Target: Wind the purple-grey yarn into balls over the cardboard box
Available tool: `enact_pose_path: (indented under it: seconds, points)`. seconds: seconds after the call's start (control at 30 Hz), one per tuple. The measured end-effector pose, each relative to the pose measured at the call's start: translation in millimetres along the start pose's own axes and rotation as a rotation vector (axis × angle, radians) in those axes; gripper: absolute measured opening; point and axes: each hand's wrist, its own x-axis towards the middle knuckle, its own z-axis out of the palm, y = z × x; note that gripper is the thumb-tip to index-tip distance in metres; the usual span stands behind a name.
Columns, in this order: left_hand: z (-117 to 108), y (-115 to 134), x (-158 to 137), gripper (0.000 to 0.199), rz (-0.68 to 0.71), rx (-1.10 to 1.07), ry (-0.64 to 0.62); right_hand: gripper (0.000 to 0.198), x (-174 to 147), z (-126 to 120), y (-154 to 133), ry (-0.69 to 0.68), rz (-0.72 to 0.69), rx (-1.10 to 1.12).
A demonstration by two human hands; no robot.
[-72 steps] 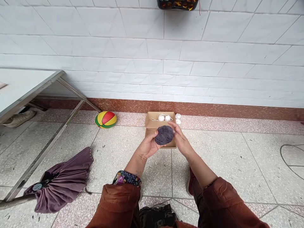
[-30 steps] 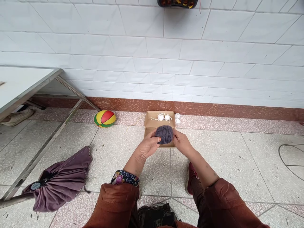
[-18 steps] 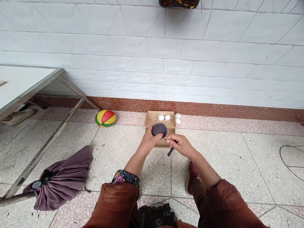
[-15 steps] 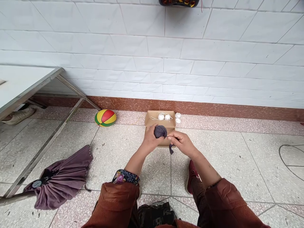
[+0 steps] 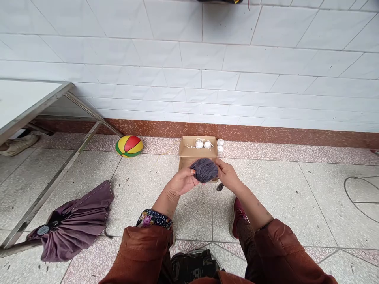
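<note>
A dark purple-grey ball of yarn [image 5: 205,170] is held up in front of me, with its long side showing. My left hand [image 5: 184,181] grips its left end, thumb on top and fingers underneath. At the ball's right end, my right hand [image 5: 227,174] has its fingers closed against the yarn; part of the fingertips is hidden. A small dark bunch of yarn [image 5: 219,187] hangs below my right hand. Behind the ball, an open cardboard box [image 5: 182,146] stands on the floor, partly covered by my hands. White balls of string [image 5: 199,144] lie in its far part.
More white balls [image 5: 220,145] sit just right of the box, by the wall. A colourful ball [image 5: 129,146] lies to the left. A folded purple umbrella [image 5: 77,228] leans by the metal-framed table [image 5: 38,102]. A wire loop [image 5: 355,197] lies at the right.
The yarn ball has turned from end-on to lengthwise and come slightly lower. My right hand has moved up against its right end, and the small bunch hangs a little farther right.
</note>
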Motion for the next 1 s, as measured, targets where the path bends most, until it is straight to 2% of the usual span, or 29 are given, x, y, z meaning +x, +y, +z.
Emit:
enact_pose_path:
  seconds: [0.13, 0.27, 0.4, 0.53, 0.63, 0.73, 0.8, 0.9, 1.0]
  points:
    - [-0.1, 1.6, 5.0, 0.058, 0.121, -0.02, 0.181, 0.025, -0.4, 1.7, 3.6, -0.07, -0.062, -0.036]
    - [-0.1, 3.3, 10.6, 0.049, 0.219, 0.088, 0.378, 0.019, -2.2, 2.7, 2.6, -0.164, -0.14, -0.107]
    - [-2.9, 2.8, 15.6, 0.051, 0.332, 0.4, 0.538, 0.016, -4.4, 5.0, -5.0, -0.207, -0.237, -0.134]
    - [-10.4, 3.1, 15.3, 0.061, 0.408, 0.757, 0.668, 0.015, -3.3, 4.4, -13.3, -0.157, -0.304, -0.1]
    - [-14.9, 4.4, 9.8, 0.066, 0.295, 0.922, 0.587, 0.013, -0.3, 1.8, -15.3, -0.06, -0.325, -0.084]
    - [-14.2, 6.5, 2.4, 0.065, 0.064, 0.844, 0.371, 0.012, 3.3, 0.6, -13.1, 0.032, -0.272, -0.064]
    - [-11.1, 7.8, -1.5, 0.062, -0.008, 0.693, 0.192, 0.014, 5.5, 1.5, -10.8, 0.073, -0.204, -0.025]
    - [-6.2, 8.4, -4.4, 0.058, -0.003, 0.36, -0.035, 0.021, 8.1, 4.2, -8.3, 0.101, -0.063, 0.074]
    - [-4.2, 9.0, -5.4, 0.062, 0.051, 0.031, -0.067, 0.033, 9.3, 5.1, -5.5, 0.118, 0.091, 0.197]
